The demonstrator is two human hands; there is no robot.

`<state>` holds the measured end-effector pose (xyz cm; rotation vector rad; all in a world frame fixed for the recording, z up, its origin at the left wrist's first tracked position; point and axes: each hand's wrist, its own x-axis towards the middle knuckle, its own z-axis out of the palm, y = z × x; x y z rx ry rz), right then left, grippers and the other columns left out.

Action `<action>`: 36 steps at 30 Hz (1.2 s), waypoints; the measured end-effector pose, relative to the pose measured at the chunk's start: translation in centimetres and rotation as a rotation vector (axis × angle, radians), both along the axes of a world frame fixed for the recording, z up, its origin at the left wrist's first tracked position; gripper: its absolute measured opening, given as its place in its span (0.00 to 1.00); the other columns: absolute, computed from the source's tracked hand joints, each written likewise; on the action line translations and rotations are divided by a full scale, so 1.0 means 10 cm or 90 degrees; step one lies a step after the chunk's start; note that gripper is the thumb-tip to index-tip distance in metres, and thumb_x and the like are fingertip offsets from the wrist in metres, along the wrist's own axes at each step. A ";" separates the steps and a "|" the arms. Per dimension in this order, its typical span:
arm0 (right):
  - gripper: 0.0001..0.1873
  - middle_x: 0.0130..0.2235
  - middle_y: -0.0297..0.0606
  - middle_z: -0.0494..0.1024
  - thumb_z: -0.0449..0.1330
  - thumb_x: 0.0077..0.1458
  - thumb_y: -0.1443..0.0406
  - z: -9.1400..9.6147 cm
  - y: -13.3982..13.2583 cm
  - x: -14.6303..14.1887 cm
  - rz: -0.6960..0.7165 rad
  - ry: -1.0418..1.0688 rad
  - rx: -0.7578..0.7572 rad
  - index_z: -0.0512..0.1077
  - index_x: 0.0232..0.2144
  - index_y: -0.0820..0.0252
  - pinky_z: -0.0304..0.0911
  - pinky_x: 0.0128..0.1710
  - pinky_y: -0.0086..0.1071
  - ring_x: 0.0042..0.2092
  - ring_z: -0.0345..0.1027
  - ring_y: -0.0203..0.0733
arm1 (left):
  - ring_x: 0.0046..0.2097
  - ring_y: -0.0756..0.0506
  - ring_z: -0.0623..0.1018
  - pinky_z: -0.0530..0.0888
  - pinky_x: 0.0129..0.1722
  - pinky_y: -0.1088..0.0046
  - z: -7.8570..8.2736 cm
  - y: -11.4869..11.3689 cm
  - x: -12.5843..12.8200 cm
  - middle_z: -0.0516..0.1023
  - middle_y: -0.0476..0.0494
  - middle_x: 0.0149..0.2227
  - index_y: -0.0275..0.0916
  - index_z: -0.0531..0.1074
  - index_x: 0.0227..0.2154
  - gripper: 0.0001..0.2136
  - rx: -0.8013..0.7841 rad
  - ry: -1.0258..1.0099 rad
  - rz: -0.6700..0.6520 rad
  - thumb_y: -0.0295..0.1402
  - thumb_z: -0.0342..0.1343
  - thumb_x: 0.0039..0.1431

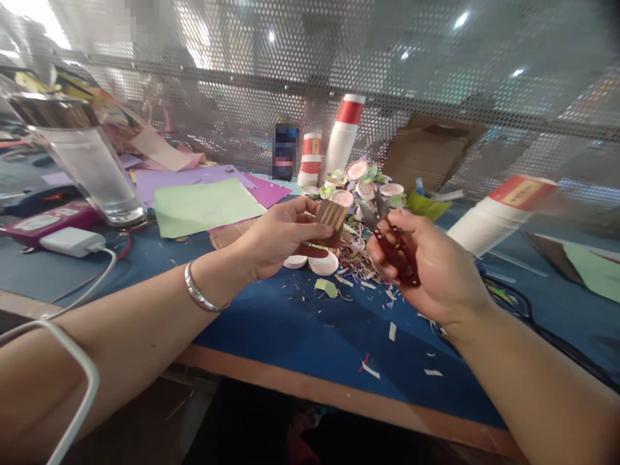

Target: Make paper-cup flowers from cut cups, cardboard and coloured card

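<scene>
My left hand [285, 236] pinches a small brown piece of corrugated cardboard [331, 213] between thumb and fingers, above the table. Close to its right, my right hand [426, 258] is closed around the dark red handles of a pair of scissors [394, 248]. The two blades point up and left, somewhat apart, with a gap between them and the cardboard. Behind and below both hands is a heap of thin paper shreds [361, 248]. White paper discs [323, 261] lie under my left hand. A scrap of light green paper [326, 288] rests on the blue tabletop [290, 329].
Stacked paper cups [340, 139] stand behind a pile of small round printed pieces [357, 170]. More cups [498, 213] lean at right. Green paper [208, 206], a glass bottle [92, 168] and a white charger [72, 241] with cable are left. Flattened cardboard [431, 152] leans on the perforated panel.
</scene>
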<state>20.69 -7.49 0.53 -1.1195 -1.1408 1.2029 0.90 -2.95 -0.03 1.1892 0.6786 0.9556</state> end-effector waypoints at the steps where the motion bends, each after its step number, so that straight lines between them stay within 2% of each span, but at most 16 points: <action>1: 0.16 0.20 0.30 0.69 0.62 0.57 0.53 0.00 0.01 0.00 -0.006 -0.006 -0.002 0.65 0.27 0.55 0.49 0.15 0.27 0.18 0.56 0.30 | 0.35 0.47 0.83 0.74 0.37 0.70 0.00 0.00 0.00 0.82 0.45 0.33 0.36 0.71 0.37 0.06 -0.003 0.013 0.004 0.20 0.60 0.60; 6: 0.23 0.19 0.30 0.66 0.63 0.57 0.43 -0.06 0.02 -0.01 -0.048 -0.048 0.012 0.68 0.28 0.54 0.48 0.16 0.28 0.19 0.56 0.32 | 0.40 0.48 0.81 0.71 0.43 0.69 -0.03 0.04 0.00 0.82 0.43 0.39 0.34 0.74 0.41 0.07 0.020 0.047 0.051 0.24 0.62 0.59; 10: 0.20 0.21 0.30 0.65 0.64 0.58 0.46 -0.11 0.00 -0.02 -0.050 -0.085 0.035 0.69 0.30 0.53 0.47 0.17 0.29 0.22 0.58 0.35 | 0.37 0.50 0.79 0.70 0.40 0.70 -0.04 0.04 0.01 0.81 0.45 0.36 0.35 0.72 0.38 0.09 0.025 0.024 0.048 0.21 0.64 0.56; 14: 0.19 0.22 0.29 0.65 0.62 0.61 0.48 -0.15 0.00 -0.02 -0.033 -0.097 0.059 0.66 0.29 0.53 0.49 0.20 0.30 0.23 0.57 0.35 | 0.34 0.50 0.78 0.71 0.40 0.70 -0.01 0.02 0.00 0.77 0.50 0.30 0.36 0.67 0.31 0.10 0.045 -0.022 0.012 0.19 0.62 0.56; 17: 0.20 0.22 0.29 0.63 0.60 0.64 0.48 -0.19 0.01 0.00 -0.002 -0.129 0.089 0.64 0.27 0.53 0.50 0.22 0.31 0.24 0.56 0.36 | 0.34 0.51 0.78 0.70 0.37 0.73 0.01 0.01 -0.01 0.77 0.50 0.29 0.37 0.64 0.29 0.11 0.061 -0.004 0.038 0.18 0.61 0.57; 20: 0.22 0.22 0.29 0.63 0.59 0.64 0.47 -0.20 0.01 0.00 0.005 -0.179 0.110 0.64 0.27 0.54 0.52 0.24 0.32 0.24 0.55 0.36 | 0.33 0.52 0.78 0.67 0.33 0.76 0.04 0.01 -0.02 0.80 0.50 0.31 0.37 0.66 0.32 0.12 0.071 0.023 0.088 0.16 0.61 0.55; 24: 0.23 0.22 0.31 0.64 0.60 0.61 0.44 -0.17 -0.01 -0.03 0.024 -0.218 0.066 0.68 0.27 0.54 0.48 0.22 0.33 0.23 0.53 0.36 | 0.34 0.50 0.81 0.72 0.36 0.74 0.04 0.01 -0.03 0.80 0.50 0.31 0.39 0.65 0.34 0.13 0.028 -0.022 0.081 0.17 0.61 0.54; 27: 0.23 0.23 0.31 0.61 0.61 0.59 0.43 -0.14 -0.03 -0.07 0.043 -0.194 0.016 0.71 0.30 0.55 0.43 0.20 0.32 0.23 0.50 0.34 | 0.36 0.48 0.83 0.76 0.43 0.67 0.01 0.02 -0.01 0.82 0.46 0.33 0.38 0.63 0.31 0.13 -0.017 -0.076 0.051 0.16 0.60 0.56; 29: 0.22 0.23 0.30 0.59 0.62 0.59 0.44 -0.13 -0.05 -0.08 0.054 -0.162 -0.003 0.72 0.31 0.56 0.40 0.19 0.31 0.23 0.48 0.33 | 0.34 0.49 0.83 0.77 0.44 0.67 0.00 0.02 0.00 0.82 0.45 0.32 0.37 0.63 0.29 0.13 -0.033 -0.104 0.061 0.16 0.59 0.57; 33: 0.21 0.23 0.27 0.55 0.65 0.57 0.46 -0.11 -0.07 -0.12 0.061 -0.087 -0.035 0.70 0.32 0.56 0.34 0.18 0.29 0.21 0.43 0.29 | 0.32 0.51 0.81 0.76 0.41 0.70 -0.02 0.01 0.04 0.80 0.48 0.29 0.37 0.62 0.26 0.14 -0.047 -0.152 0.089 0.16 0.59 0.59; 36: 0.22 0.22 0.25 0.52 0.65 0.57 0.46 -0.10 -0.08 -0.15 0.076 -0.060 -0.036 0.68 0.30 0.57 0.31 0.18 0.27 0.20 0.39 0.27 | 0.34 0.51 0.82 0.77 0.43 0.69 -0.03 -0.02 0.09 0.81 0.48 0.30 0.38 0.61 0.27 0.14 -0.039 -0.202 0.093 0.15 0.59 0.59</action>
